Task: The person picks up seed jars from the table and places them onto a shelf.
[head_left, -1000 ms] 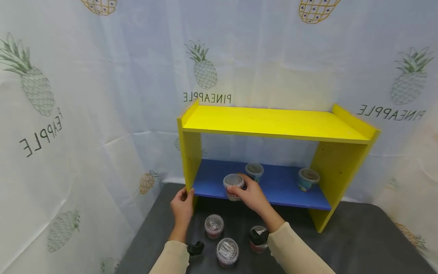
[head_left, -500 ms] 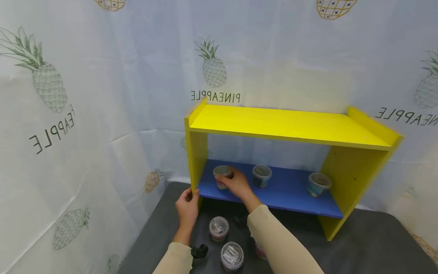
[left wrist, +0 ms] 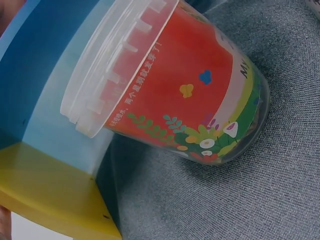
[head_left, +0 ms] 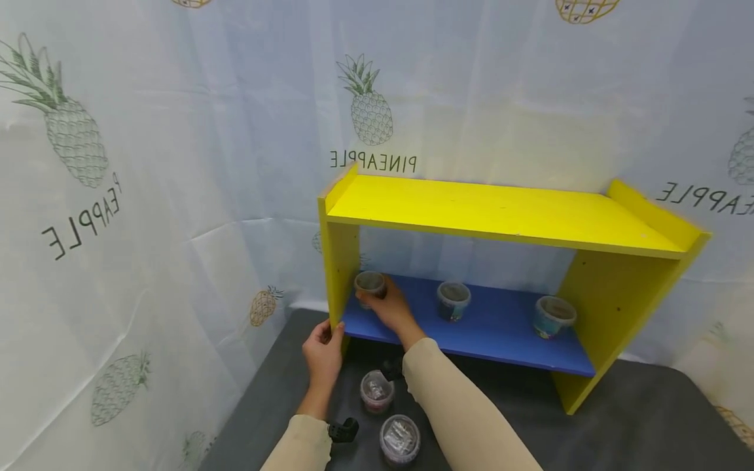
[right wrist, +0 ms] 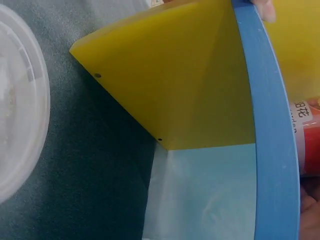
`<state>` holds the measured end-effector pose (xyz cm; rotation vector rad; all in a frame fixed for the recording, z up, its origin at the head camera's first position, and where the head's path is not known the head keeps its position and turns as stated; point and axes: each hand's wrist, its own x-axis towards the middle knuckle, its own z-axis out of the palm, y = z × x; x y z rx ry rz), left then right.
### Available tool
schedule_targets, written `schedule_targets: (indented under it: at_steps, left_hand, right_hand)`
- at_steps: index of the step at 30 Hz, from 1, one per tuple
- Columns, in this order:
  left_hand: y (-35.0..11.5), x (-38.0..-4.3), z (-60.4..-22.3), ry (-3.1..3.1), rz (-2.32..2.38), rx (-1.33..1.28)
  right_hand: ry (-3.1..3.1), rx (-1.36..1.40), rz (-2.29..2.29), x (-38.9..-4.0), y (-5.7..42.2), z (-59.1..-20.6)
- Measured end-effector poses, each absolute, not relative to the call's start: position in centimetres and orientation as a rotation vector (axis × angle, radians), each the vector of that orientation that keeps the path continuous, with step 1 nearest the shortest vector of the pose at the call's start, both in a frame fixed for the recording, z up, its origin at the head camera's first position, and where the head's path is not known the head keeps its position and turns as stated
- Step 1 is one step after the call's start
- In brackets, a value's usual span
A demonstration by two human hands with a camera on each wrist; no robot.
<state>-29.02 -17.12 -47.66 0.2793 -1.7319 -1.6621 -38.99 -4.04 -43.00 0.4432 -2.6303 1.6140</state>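
Note:
In the head view, my right hand (head_left: 393, 311) grips a clear plastic tub (head_left: 370, 284) at the left end of the blue shelf board. The right wrist view shows part of this tub's red label (right wrist: 311, 145) behind the board's edge. My left hand (head_left: 323, 353) holds the front edge of the yellow-and-blue shelf unit (head_left: 326, 261) where the left side panel meets the board; its thumb is in front. On the table near my left wrist stands a red-labelled tub (left wrist: 185, 90) with a clear lid, seen closely in the left wrist view.
Two more tubs stand on the blue board, one mid-board (head_left: 453, 301) and one near the right panel (head_left: 554, 317). On the dark table, two lidded tubs, a farther one (head_left: 377, 391) and a nearer one (head_left: 400, 440), stand between my forearms. A pineapple-print curtain (head_left: 235, 131) hangs behind.
My right hand has carried its tub leftward and back, from the board's front edge to its left end. The left hand keeps its hold on the panel. The head view has shifted slightly.

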Motion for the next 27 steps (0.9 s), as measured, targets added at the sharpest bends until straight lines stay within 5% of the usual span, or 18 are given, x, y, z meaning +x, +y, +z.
schedule_targets:
  at_steps: [7, 27]
  left_hand:
    - [-18.2, -31.2, -51.0, -1.716, -1.689, 0.300]
    - [-18.3, -31.5, -50.9, -1.724, -1.666, 0.285]
  right_hand:
    - [-2.606, 0.480, 1.644, -38.8, -4.1, -43.1]
    - [-2.593, 0.430, 1.654, -36.8, -2.0, -43.3]
